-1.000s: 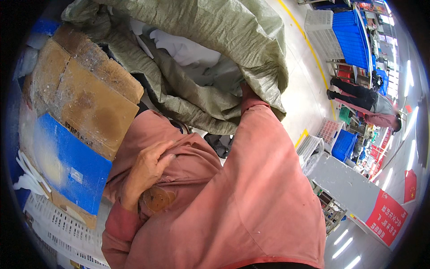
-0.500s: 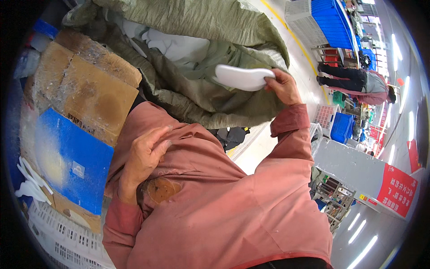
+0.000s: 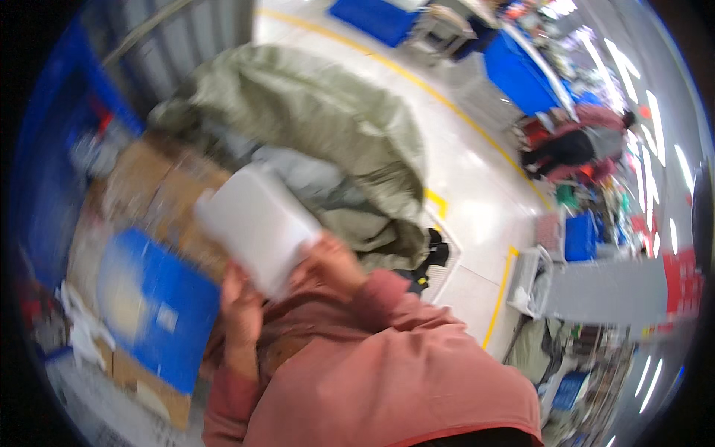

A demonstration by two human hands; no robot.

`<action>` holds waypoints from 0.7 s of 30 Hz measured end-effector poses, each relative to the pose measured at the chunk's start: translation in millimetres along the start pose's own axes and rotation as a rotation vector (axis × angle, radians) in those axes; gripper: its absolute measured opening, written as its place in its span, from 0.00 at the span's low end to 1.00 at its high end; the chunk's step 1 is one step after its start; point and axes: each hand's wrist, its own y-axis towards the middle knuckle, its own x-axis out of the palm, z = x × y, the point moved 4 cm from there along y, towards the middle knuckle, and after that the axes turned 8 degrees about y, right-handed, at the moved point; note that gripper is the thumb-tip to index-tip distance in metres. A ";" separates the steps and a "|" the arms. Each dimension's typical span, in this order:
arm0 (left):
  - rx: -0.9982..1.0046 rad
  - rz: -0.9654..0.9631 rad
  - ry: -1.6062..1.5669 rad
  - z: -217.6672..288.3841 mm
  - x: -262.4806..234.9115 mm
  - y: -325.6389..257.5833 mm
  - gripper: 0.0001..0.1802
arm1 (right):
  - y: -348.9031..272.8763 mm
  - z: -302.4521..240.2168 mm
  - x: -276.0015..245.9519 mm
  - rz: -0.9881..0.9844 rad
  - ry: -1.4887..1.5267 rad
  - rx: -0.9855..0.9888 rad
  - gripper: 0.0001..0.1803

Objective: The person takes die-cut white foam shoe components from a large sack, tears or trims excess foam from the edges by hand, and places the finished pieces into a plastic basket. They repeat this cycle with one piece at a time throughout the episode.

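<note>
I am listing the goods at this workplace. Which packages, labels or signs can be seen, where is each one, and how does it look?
White parcel: flat, rectangular, plain; held by left hand and right hand.
Cardboard box: brown, open, behind the parcel.
Blue panel: on the lower left, with a small white label.
Green sack: large, woven, open.
Red sign: far right, blurred.

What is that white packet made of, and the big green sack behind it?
The white packet, held by both hands, looks like smooth matte plastic film, flat and slightly bent, though blur leaves paper possible. The green sack looks like woven plastic cloth: dull, crumpled into soft folds, slumped over grey parcels.
</note>
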 end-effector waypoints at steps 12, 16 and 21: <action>0.220 0.085 0.497 26.2 -58.2 -9.2 0.27 | -18.2 -40.4 28.4 -0.416 -0.496 -0.511 0.13; 0.158 0.041 0.518 32.0 -62.0 -28.3 0.35 | -37.1 -60.3 37.4 -0.521 -0.800 -0.644 0.23; 0.240 0.166 0.266 40.6 -38.5 -39.8 0.39 | -44.6 -49.6 49.2 -0.601 -1.010 -0.688 0.22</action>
